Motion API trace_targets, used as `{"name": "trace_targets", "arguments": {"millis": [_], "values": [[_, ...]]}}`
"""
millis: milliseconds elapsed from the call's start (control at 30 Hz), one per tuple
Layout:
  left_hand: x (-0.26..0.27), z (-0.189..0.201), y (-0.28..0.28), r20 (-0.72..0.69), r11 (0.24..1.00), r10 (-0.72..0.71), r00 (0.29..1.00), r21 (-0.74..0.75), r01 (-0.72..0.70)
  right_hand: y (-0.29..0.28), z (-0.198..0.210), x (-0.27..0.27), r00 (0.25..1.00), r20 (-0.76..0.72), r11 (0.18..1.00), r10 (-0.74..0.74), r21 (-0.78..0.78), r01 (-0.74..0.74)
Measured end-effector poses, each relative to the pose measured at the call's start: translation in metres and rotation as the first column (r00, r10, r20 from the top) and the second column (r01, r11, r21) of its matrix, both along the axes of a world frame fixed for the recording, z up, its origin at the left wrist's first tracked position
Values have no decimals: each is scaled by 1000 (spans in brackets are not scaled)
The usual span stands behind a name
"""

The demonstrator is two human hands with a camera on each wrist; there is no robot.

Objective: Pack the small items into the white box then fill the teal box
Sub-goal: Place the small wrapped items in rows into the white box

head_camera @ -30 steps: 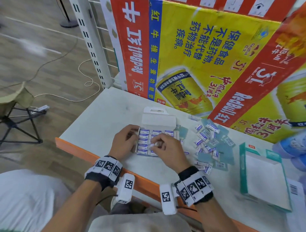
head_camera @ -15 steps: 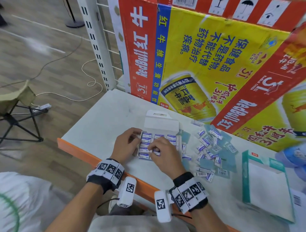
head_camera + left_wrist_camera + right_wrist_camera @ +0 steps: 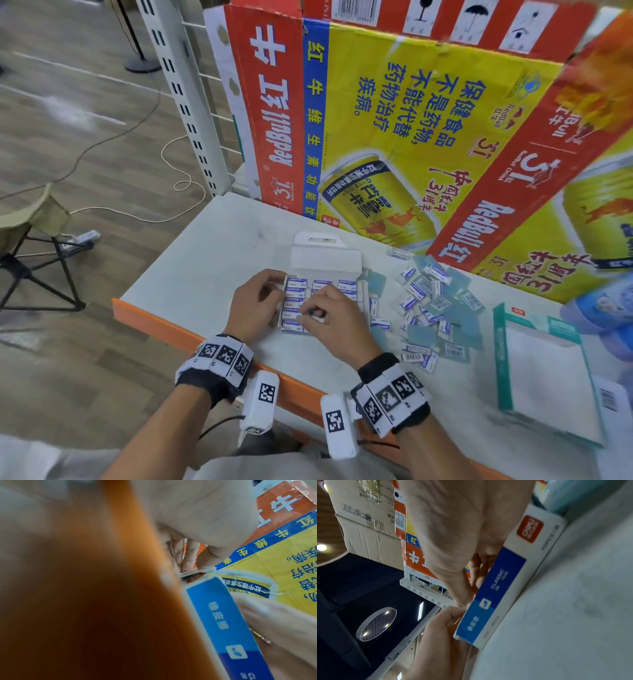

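Head view, centre of frame: white box (image 3: 325, 263) lies open on the table (image 3: 212, 260), flap folded back toward the top of the frame, rows of small blue-and-white erasers (image 3: 297, 283) already inside. Left hand (image 3: 255, 303) curled against the box's left wall, fingers on its edge, bracing it. Right hand (image 3: 337, 317) sits over the lower middle of the box, thumb and forefinger pinched on one eraser (image 3: 317, 318), seating it in the near rows. Loose erasers (image 3: 423, 301) scattered right of the box, centre-right of frame, mixed with pale blue flat pieces. Teal box (image 3: 544, 373) at lower right, well apart from both hands, untouched.

Right wrist view: box side wall (image 3: 498, 588) runs diagonally through the middle, blue panel, fingers tucked over its top edge; the pinched eraser itself hidden there. Left wrist view mostly blurred orange table edge; fingers (image 3: 188, 553) just visible at the box corner.

Risks, as judged:
- rows look tight; pushing the eraser down crooked could tilt or pop out neighbours.
- card wall is thin; if the left hand eases off, the box may slide or the wall bow out, loosening the rows.
- the right wrist hangs near the loose pile; a sweep back could knock pieces toward the table's near edge.
- the flap could fall forward over the back row.
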State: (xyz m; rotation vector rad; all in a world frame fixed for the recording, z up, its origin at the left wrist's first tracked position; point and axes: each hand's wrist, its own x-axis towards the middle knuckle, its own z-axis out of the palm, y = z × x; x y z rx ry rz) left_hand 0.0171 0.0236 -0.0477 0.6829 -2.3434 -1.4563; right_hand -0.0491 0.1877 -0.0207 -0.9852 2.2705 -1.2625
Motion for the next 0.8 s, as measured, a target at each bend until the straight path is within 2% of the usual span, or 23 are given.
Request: {"name": "trace_targets", "arguments": {"millis": [133, 200, 300, 400, 467, 700, 800], "values": [[1, 0, -1, -1, 998, 7, 1000, 56, -7, 22, 11, -10, 990, 26, 979, -141, -146, 143], [1, 0, -1, 3, 997, 3, 1000, 72, -3, 40, 13, -22, 964, -36, 959, -264, -113, 258], [1, 0, -1, -3, 997, -3, 1000, 76, 3, 67, 12, -39, 915, -135, 920, -381, 38, 389], [1, 1, -1, -1, 998, -15, 1000, 67, 15, 80, 8, -43, 932, -149, 895, -331, 263, 360], [1, 2, 0, -1, 998, -24, 1000, 60, 24, 82, 6, -41, 947, -157, 876, -282, 361, 320], [3, 2, 0, -5, 998, -39, 999, 57, 39, 83, 8, -39, 966, -213, 849, -144, 474, 231], [3, 1, -1, -11, 997, -38, 999, 61, 39, 86, 5, -38, 961, -227, 864, -157, 439, 245]]}}
